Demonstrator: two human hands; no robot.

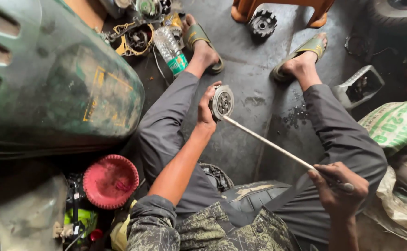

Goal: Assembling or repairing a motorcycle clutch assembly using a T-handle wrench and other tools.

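Lowest in the frame, the right hand (339,186) is closed tight around the near end of a long thin metal rod (268,144), at the lower right. The rod runs up and left across the grey trouser legs to a round metal disc with a ring of small holes (222,102), near the middle of the frame. The left hand (208,109) grips that disc by its edge, fingers wrapped round it, holding it upright above the dark concrete floor (254,65). The rod's far tip meets the disc's lower rim.

At the lower left lies a red ribbed round lid (110,181). A large green vehicle panel (50,79) fills the left side. Further up, both feet in olive sandals (203,39) rest on the floor. Beside the left foot lies a clear plastic bottle (171,50), with a yellowish engine casing (136,39) next to it. A dark toothed hub (262,23) sits at the top centre, under an orange stool (277,7).
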